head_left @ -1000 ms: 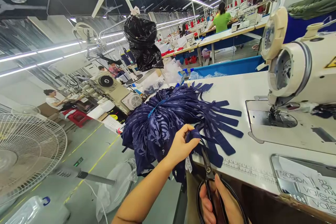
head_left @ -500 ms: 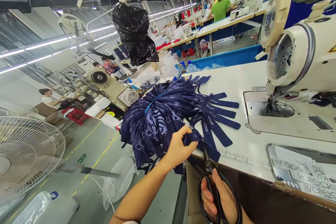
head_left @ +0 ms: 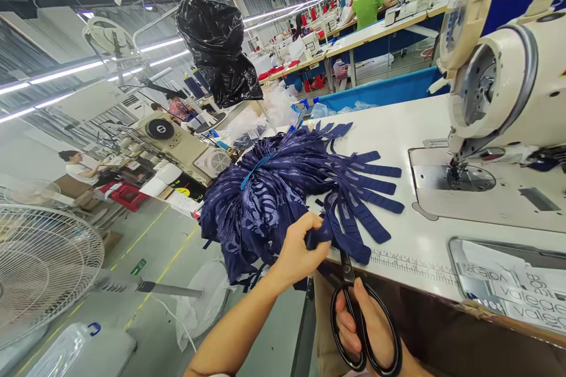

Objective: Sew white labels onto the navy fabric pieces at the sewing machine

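A heap of navy patterned fabric pieces [head_left: 269,194] with strap ends fanned out lies at the left end of the white sewing table [head_left: 415,241] and hangs over its edge. My left hand [head_left: 297,250] pinches one navy strap [head_left: 342,230] at the table's front edge. Below it, my right hand [head_left: 365,330] grips black scissors [head_left: 354,312], blades pointing up at the held strap.
A white sewing machine [head_left: 508,82] stands at the right, with printed labels [head_left: 517,291] in a tray near the front edge. A black plastic bag [head_left: 219,50] hangs above the heap. A floor fan [head_left: 42,271] is at the lower left. Other people sit at distant tables.
The view has shifted slightly. My left hand has stayed pinched on the strap, drawing it a little toward the table edge. The scissors stay under it, held the same way.
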Motion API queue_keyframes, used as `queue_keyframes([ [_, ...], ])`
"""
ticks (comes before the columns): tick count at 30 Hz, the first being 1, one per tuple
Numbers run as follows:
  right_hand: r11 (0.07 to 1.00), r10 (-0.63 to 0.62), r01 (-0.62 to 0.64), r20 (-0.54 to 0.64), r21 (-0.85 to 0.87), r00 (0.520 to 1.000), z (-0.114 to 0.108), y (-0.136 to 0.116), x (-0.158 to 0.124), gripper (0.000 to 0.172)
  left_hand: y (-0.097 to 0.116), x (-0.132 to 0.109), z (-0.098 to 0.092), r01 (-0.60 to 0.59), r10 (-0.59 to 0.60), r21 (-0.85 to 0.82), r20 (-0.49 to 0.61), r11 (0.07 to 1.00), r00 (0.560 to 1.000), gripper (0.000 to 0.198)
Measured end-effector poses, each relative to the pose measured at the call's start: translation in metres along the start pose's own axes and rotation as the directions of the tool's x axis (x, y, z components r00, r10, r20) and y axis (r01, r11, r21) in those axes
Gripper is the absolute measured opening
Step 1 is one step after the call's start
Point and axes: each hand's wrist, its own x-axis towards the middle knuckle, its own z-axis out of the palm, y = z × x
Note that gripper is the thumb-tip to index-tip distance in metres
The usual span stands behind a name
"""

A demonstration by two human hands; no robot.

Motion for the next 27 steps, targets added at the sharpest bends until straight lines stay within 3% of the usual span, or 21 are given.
queue_keyframes([
  [8,0.998,0.027,-0.029,0.038,0.048,0.999,-0.003,0.012,-0.002,0.056,0.007,0.003,0.005,0.234,-0.24,-0.184,-0.007,0.955,0.971,0.007],
  [17,0.999,0.008,-0.012,0.083,0.046,0.997,0.004,-0.006,-0.002,0.055,0.007,0.001,0.008,0.183,-0.178,-0.168,0.042,0.969,0.983,0.01],
  [24,0.999,0.04,-0.042,0.224,0.003,0.974,0.0,-0.003,-0.003,0.058,0.003,0.001,0.006,0.136,-0.131,-0.069,0.077,0.988,0.988,0.005],
  [27,1.0,0.022,-0.02,0.206,-0.015,0.978,-0.002,-0.003,-0.002,0.06,0.002,0.0,0.006,0.12,-0.116,-0.05,0.069,0.992,0.991,0.005],
])
